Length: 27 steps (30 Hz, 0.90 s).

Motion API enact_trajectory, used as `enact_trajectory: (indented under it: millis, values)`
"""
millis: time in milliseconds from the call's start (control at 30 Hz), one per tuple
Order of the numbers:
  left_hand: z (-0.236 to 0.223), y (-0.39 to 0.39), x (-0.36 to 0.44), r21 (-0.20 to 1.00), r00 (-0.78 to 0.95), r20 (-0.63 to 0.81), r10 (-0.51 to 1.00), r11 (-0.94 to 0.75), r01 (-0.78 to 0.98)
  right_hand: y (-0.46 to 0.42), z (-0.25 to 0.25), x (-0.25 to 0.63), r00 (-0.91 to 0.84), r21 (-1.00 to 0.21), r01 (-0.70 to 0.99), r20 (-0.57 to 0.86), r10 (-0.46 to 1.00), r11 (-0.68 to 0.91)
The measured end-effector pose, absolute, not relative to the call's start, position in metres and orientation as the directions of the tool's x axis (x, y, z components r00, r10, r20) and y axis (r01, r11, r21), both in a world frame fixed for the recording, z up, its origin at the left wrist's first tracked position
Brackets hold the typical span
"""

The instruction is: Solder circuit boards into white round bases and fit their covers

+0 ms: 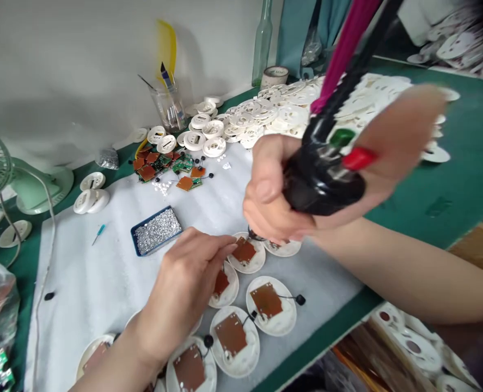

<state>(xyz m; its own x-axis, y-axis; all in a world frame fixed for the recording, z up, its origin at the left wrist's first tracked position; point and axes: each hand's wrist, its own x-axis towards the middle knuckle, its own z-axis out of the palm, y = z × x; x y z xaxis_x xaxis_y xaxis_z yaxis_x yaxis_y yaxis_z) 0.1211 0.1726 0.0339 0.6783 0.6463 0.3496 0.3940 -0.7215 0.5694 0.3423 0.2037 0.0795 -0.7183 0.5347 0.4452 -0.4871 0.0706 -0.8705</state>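
- The right hand (pixel 269 201) is shut tight around a black tool (pixel 323 185). The fingers wrap all the way around it.
- The black tool has a red part (pixel 359 158) and a green part (pixel 342 137). A pink cord (pixel 345 54) and a black cord (pixel 366 60) go up from it.
- The tip of the black tool is hidden behind the right hand, just above the white round discs.
- The left hand (pixel 184 277) reaches over the white round discs (pixel 247 253), near the front edge of the desk. Its fingers (pixel 220 247) are bent a little and are just beside a brown square board (pixel 243 251). I cannot tell if they hold anything.
- Each of these discs has a brown square board on it. Some boards have a thin wire with a small black round bit (pixel 300 299).
- A big pile of white discs (pixel 277 114) lies by the back edge of the desk (pixel 449 163).
- A blue tray (pixel 156 231) full of small silver bits sits on a white sheet (pixel 81 272).
- Green circuit boards (pixel 183 163) lie near the back edge.
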Motion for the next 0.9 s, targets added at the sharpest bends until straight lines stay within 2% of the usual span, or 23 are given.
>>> enact_trajectory:
  millis: [67, 200, 400, 467, 533, 600, 700, 833, 900]
  values:
    - [0.030, 0.171, 0.118, 0.562, 0.730, 0.292, 0.618, -0.728, 0.392, 0.206, 0.072, 0.338, -0.682, -0.845, -0.529, 0.473, 0.557, 0.070]
    - [0.025, 0.164, 0.120, 0.474, 0.848, 0.207, 0.489, -0.808, 0.350, 0.209, 0.064, 0.332, -0.679, -0.873, -0.486, 0.396, 0.618, 0.026]
    - [0.030, 0.159, 0.130, 0.073, 0.932, 0.208, 0.297, -0.955, 0.288, 0.218, 0.047, 0.328, -0.591, -0.736, -0.670, 0.612, 0.526, 0.103]
    - [0.031, 0.156, 0.131, -0.024, 0.940, 0.209, 0.271, -0.959, 0.282, 0.215, 0.045, 0.326, -0.601, -0.755, -0.652, 0.572, 0.558, 0.072]
    - [0.031, 0.154, 0.131, -0.072, 0.944, 0.190, 0.270, -0.955, 0.288, 0.210, 0.046, 0.323, -0.650, -0.838, -0.545, 0.442, 0.618, 0.027]
    - [0.032, 0.152, 0.131, -0.084, 0.940, 0.197, 0.278, -0.951, 0.298, 0.203, 0.049, 0.320, -0.648, -0.877, -0.481, 0.359, 0.672, 0.005]
    - [0.032, 0.152, 0.130, -0.054, 0.926, 0.225, 0.303, -0.945, 0.323, 0.197, 0.057, 0.323, -0.618, -0.861, -0.507, 0.384, 0.687, 0.025]
    - [0.029, 0.158, 0.130, 0.072, 0.913, 0.233, 0.335, -0.942, 0.328, 0.200, 0.072, 0.344, -0.728, -0.898, -0.426, 0.413, 0.548, 0.110]
    - [0.027, 0.162, 0.130, 0.163, 0.898, 0.234, 0.374, -0.925, 0.343, 0.202, 0.071, 0.346, -0.731, -0.882, -0.455, 0.448, 0.515, 0.121]
